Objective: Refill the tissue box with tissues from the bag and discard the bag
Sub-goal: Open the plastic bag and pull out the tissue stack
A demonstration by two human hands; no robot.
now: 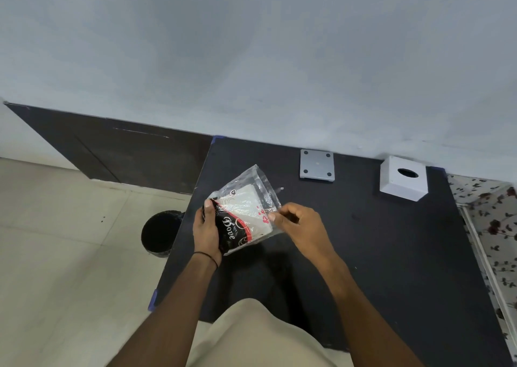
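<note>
A clear plastic tissue bag (244, 210) with a black and red printed end and white tissues inside is held above the black table (377, 249). My left hand (206, 231) grips its printed end from the left. My right hand (300, 227) pinches the bag's right edge between thumb and fingers. The bag's far end is loose, empty plastic and points away from me. A white cube tissue box (402, 178) with a round hole on top stands at the table's far right, near the wall, well apart from both hands.
A grey square plate (317, 165) with four screw holes lies at the back of the table. A black waste bin (161, 232) stands on the tiled floor left of the table. A floral-patterned surface (492, 221) borders the table's right side.
</note>
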